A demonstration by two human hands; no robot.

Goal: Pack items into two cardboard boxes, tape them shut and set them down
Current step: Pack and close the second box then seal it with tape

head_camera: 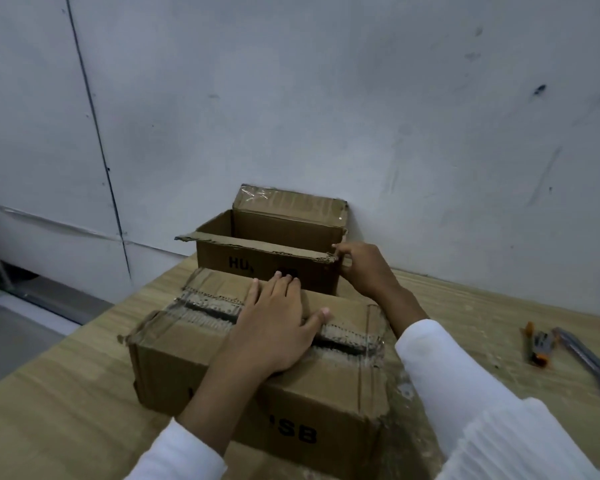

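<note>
Pale wood-grain bench (84, 393) set against a grey wall. Near centre, a closed cardboard box (257, 386) with a worn top seam; just beyond it, an open cardboard box (267, 268) at the wall. Far right, an orange-tipped tool (537, 344) beside a blue-handled tool (589, 362)

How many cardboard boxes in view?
2. The near box, flaps closed, lies under the flat left hand. The far box, still open, stands against the wall; the right hand grips its right corner. Nothing suggests another, hidden one.
</note>
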